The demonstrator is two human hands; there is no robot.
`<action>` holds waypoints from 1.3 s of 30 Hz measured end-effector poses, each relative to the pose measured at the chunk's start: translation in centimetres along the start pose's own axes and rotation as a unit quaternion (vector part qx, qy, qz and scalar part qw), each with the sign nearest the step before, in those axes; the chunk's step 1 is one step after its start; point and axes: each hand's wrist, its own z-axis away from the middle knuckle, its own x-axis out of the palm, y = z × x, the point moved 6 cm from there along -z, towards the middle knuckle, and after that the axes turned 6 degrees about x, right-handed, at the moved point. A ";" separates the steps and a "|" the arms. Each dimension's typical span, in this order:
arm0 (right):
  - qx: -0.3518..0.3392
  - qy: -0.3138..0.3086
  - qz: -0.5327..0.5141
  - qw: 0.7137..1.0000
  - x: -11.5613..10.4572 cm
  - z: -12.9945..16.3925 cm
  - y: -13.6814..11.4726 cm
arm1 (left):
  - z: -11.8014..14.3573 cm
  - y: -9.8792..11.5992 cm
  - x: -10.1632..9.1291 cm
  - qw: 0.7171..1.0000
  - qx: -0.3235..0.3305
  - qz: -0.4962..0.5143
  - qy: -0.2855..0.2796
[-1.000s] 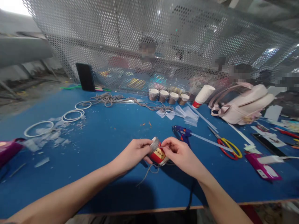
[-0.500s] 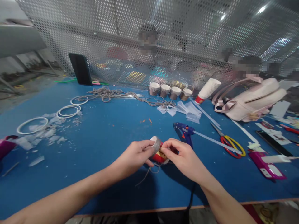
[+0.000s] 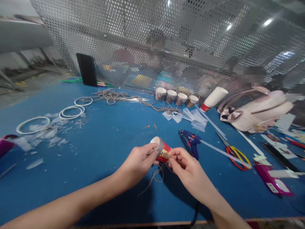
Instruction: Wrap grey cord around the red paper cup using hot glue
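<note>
In the head view, the only one, a person is working at a blue table [image 3: 102, 136], where a blue hot-glue gun [image 3: 194, 141] is lying with a long translucent glue stick [image 3: 221, 152] reaching out of its back. Just to the left of the glue gun and nearer the person, a red-and-white paper cup [image 3: 165, 154] is tilting on its side, its mouth facing left and away, with grey cord [image 3: 160, 146] wrapping a band near its rim. The left hand [image 3: 141, 159], lying left of the glue gun, is steadying this cup, its thumb and fingers closing on the banded end. The right hand [image 3: 188, 170], resting just on the near side of the glue gun, is holding its thumb and forefinger pressed together, pinching a strand of the cord at the cup's side; its other fingers are curling inward. A loose tail of cord is looping below the cup, on the glue gun's near left. To the right of the glue gun, red-and-yellow scissors [image 3: 238, 156] are lying with the glue stick crossing their handles. Beyond the glue gun, translucent strips [image 3: 197, 120] are scattering, and farther back four small cups [image 3: 181, 99] are standing in a row. A stack of paper cups [image 3: 215, 98] is leaning beyond it, slightly right. Well to its left, white rings [image 3: 20, 130] are lying among scraps.
</note>
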 end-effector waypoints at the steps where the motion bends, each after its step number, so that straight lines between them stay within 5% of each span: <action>1: -0.013 0.013 0.023 1.000 -0.1 0.0 0.0 | 0.0 0.0 -0.1 1.000 0.000 0.003 0.003; 6: -0.134 0.084 0.177 0.972 -0.4 0.1 -1.1 | 0.0 -0.2 0.0 1.000 -0.012 0.026 0.006; 10: -0.183 0.102 0.193 0.959 -0.5 0.4 -1.8 | 0.0 -0.3 0.4 0.997 -0.040 0.063 -0.007; 26: -0.029 0.007 0.069 0.997 -0.5 0.1 -2.0 | 0.1 -1.3 1.2 0.992 -0.079 0.096 -0.025; 33: 0.044 -0.006 0.003 0.999 -0.7 -0.4 -0.5 | 0.5 -0.5 1.6 0.995 -0.038 0.077 -0.055; 39: 0.042 -0.010 -0.047 0.998 -0.6 -0.5 -0.4 | 0.7 -0.4 1.8 0.996 -0.010 0.060 -0.057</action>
